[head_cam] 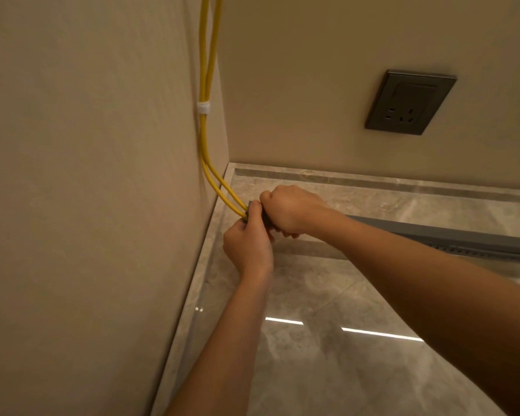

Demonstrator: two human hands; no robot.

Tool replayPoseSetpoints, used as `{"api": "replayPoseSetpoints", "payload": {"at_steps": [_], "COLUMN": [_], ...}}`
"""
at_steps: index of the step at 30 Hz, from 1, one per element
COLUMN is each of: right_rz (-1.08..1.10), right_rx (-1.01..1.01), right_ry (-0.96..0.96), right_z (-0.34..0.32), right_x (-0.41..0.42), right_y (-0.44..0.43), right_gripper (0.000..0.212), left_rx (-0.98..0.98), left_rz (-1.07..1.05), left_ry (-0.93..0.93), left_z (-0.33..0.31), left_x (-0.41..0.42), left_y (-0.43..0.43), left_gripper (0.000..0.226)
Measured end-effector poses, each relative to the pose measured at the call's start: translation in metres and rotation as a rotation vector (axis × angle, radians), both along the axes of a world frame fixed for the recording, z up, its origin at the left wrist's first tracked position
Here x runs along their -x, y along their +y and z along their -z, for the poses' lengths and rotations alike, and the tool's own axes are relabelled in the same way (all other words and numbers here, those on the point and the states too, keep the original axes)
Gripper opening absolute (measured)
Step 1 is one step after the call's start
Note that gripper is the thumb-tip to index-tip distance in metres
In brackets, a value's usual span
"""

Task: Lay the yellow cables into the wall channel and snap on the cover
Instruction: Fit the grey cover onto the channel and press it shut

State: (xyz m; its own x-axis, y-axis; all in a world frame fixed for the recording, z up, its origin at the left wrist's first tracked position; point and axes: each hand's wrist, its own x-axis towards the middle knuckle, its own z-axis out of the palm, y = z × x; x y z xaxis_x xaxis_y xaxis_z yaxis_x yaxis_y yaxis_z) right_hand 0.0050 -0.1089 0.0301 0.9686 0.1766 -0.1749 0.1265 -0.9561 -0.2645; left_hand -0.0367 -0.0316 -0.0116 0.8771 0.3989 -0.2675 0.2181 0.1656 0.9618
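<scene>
Room corner: two beige walls meet over a polished marble floor (327,295) with matching skirting; light strips reflect in the tile.
Yellow cables (204,85): two, running down the left wall just beside the corner, then bending out low toward the hands.
White tie (203,107): wraps both cables together partway down the wall.
Cable handling (judgement): light, smooth-jacketed and springy. They will likely hold their bend and push back out of the slot. Best held close to the channel mouth, not up by the tie.
Left hand (246,247): fingers curled, thumb and forefinger pinching the cables where they reach the channel end.
Right hand (288,210): fingers curled tight round the channel end, touching the left hand.
Wall channel (463,238): grey, long and straight, running from the hands off to the right, with a slotted side showing lower down. Whether the cover is seated cannot be told.
Channel handling (judgement): light, stiff plastic with thin walls that flex. Press it along the edges a short stretch at a time.
Wall socket (410,102): dark grey, on the right wall, well apart from the work.
</scene>
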Motion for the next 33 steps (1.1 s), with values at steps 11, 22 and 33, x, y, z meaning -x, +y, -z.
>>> {"api": "replayPoseSetpoints", "payload": {"at_steps": [11,22,33], "right_rz": [0.12,0.139,0.141], "right_rx": [-0.232,-0.075,-0.01], "right_ry": [0.355,0.114,-0.033], "right_z": [0.001,0.013,0.021], "right_x": [0.001,0.018,0.022], "right_y": [-0.064,-0.095,-0.083], "right_gripper": [0.077,0.045,0.037], "left_rx": [0.278,0.475,0.457], "left_rz": [-0.024,-0.07,-0.09], "left_ry": [0.061,0.165,0.175], "left_z": [-0.007,-0.014,-0.013], "left_x": [0.001,0.001,-0.001], "left_y": [0.002,-0.008,-0.013], "left_gripper": [0.021,0.021,0.018]}}
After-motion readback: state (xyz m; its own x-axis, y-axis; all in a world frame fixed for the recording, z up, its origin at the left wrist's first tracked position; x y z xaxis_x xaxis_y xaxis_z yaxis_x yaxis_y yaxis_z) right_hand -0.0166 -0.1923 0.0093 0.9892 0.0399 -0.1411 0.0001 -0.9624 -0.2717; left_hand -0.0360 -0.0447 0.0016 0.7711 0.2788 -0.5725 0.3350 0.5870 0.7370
